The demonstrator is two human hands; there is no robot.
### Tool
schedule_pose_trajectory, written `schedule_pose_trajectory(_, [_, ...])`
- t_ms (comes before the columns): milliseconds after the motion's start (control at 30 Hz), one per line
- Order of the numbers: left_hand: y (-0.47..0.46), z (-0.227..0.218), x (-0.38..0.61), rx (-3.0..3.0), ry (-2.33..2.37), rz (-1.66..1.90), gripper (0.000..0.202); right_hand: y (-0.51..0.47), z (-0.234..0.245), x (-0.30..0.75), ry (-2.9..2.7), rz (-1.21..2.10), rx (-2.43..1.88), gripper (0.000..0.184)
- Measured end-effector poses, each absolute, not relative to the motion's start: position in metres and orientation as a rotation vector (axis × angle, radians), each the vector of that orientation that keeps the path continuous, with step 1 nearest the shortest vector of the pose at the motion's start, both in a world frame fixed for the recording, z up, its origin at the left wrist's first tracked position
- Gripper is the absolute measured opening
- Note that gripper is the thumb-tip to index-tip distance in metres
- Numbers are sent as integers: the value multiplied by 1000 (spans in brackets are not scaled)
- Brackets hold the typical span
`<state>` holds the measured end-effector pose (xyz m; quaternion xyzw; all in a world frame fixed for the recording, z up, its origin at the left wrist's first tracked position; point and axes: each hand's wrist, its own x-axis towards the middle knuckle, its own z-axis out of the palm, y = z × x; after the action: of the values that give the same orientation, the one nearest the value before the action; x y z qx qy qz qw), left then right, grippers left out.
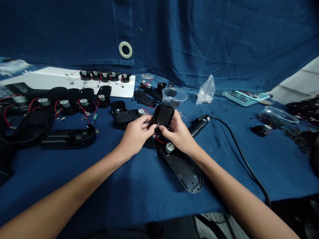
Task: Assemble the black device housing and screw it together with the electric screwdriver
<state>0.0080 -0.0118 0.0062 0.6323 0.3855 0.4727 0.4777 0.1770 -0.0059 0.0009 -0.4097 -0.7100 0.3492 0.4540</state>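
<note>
My left hand point(136, 136) and my right hand point(178, 131) both grip a small black plastic casing point(163, 116) from below and at its sides, tilted in front of me. A thin red wire point(159, 136) loops down from the casing, partly hidden by my fingers. Under my right wrist lies a long black plastic housing point(183, 170) with a silver round motor point(169, 147) at its upper end. A black electric screwdriver point(199, 125) lies just beyond my right hand, and its black cord point(245, 162) trails to the lower right.
Several black housings with motors and red wires point(67, 114) lie to the left on the blue cloth point(119, 179). Behind them is a white board point(47, 78). Farther back stand a transparent bowl of screws point(173, 98), a plastic bag point(205, 90) and a teal perforated tray point(245, 98).
</note>
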Motion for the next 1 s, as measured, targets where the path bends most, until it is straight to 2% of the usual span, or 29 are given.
schedule_pose_trajectory(300, [-11, 7, 7, 1565, 956, 1147, 21, -6, 1, 178, -1728, 891, -1003, 48])
schedule_pose_trajectory(1000, [-13, 3, 7, 1636, 989, 1174, 22, -5, 3, 183, -1807, 937, -950, 46])
